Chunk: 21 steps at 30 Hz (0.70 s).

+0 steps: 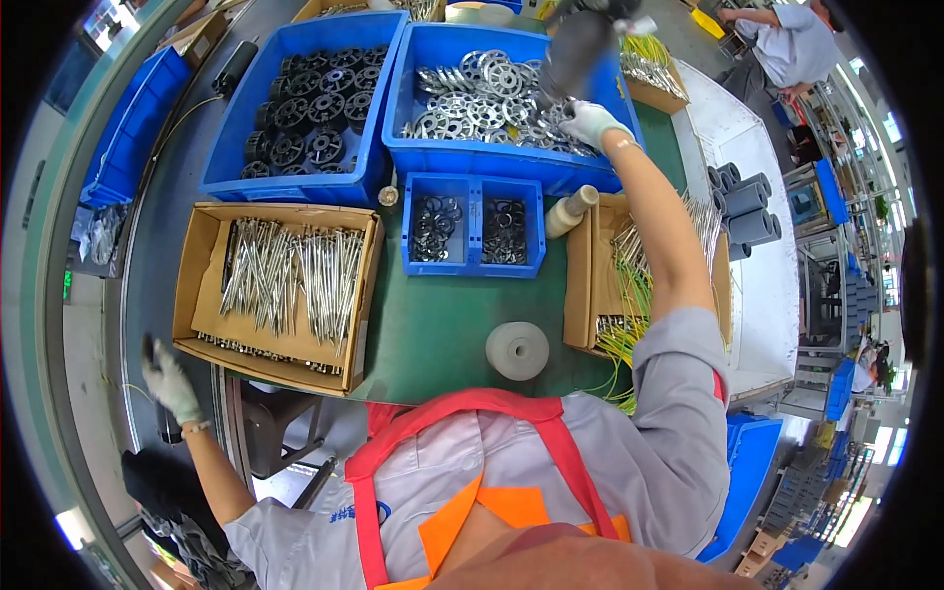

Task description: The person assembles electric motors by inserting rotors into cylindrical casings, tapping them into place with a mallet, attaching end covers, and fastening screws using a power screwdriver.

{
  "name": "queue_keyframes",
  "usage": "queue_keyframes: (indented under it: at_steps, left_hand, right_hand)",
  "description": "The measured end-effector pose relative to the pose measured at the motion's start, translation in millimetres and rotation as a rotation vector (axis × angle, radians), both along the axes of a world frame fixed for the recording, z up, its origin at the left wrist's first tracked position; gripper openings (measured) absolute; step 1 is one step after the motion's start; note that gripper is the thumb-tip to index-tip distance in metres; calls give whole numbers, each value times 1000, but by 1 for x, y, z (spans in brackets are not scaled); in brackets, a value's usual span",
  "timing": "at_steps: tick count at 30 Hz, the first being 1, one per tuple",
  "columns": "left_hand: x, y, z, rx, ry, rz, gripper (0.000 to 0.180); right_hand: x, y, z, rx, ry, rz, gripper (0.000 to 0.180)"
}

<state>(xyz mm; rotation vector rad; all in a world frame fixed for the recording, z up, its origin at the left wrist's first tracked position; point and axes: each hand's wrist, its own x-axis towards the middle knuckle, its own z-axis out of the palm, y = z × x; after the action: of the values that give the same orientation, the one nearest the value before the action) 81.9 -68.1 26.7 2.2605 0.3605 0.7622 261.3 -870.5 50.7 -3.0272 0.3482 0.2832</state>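
Discs: silver metal discs (503,79) with cut-out holes, heaped in the large blue disc bin (492,154) at the far side of the table.
Disc orientation: round, with no long axis in plan; many in the middle lie face up at varied tilts, while a row at the left leans on edge.
Right hand: gloved hand (598,126) at the right part of the heap, fingers pointing left and bent down to the discs.
Right grip: fingers partly closed; whether a disc is held cannot be told.
Wheels: black spoked wheels (326,106) in the blue bin to the left, many with faces up.
Small bin: blue, two compartments (433,267), in front of the disc bin; dark rings (433,221) in the left one, small dark parts in the right.
Rods: slim metal rods (285,280) in the left carton (209,261); long axes run mostly near to far, some crossing.
Left hand: gloved hand (174,385) beside the table, near the left carton's near-left corner.
Left grip: fingers point away from the body; finger spread and any hold cannot be told.
Roll: grey roll (517,351) on the green table (423,334), hole facing up.
Obscured: blurred dark object (578,54) hides the disc bin's far-right part; right forearm covers part of the right carton (580,275) and its green-yellow wires (629,295).
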Motion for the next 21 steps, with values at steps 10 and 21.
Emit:
queue_keyframes:
  at_steps: [10, 21]
  left_hand:
    - [69, -341, 54, 484, -137, -1194, 27]
    - [126, -466, -69, 958, 229, -1110, 29]
  right_hand:
    - [-29, -8, 44, -320, -408, -97, 39]
    - [-308, 153, 2, 740, -100, 279, 34]
